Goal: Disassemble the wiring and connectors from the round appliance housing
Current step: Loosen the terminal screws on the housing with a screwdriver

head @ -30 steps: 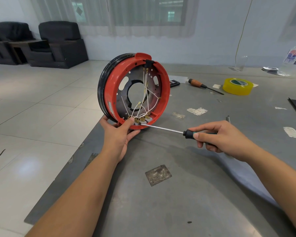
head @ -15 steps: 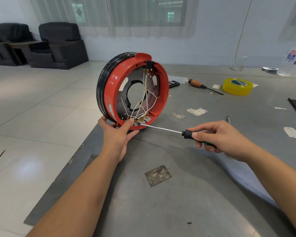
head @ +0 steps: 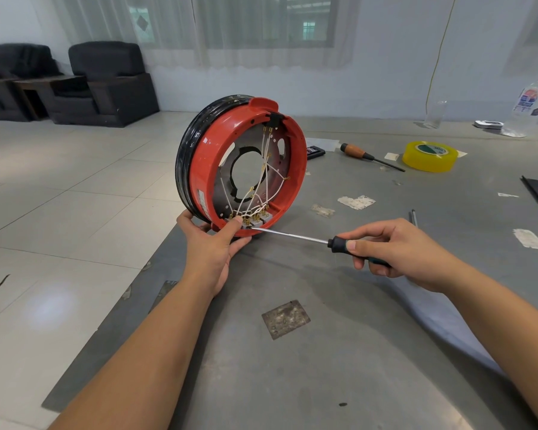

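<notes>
My right hand (head: 398, 252) grips the screwdriver (head: 311, 240), tip at the connectors (head: 252, 219). My left hand (head: 213, 243) clasps the red housing (head: 205, 156), upright on edge at the grey table's (head: 292, 383) corner. Beyond lies yellow tape (head: 430, 156).

a grey metal table (head: 339, 352) carries a round red housing (head: 205, 156) on edge, a yellow tape roll (head: 430, 156), a wooden-handled screwdriver (head: 368, 156), a plastic bottle (head: 533, 103) and paper scraps (head: 356, 201).

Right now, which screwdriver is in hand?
The black-handled screwdriver, gripped by the right hand, tip at the housing's terminals. The wooden-handled screwdriver lies untouched beside the yellow tape.
</notes>
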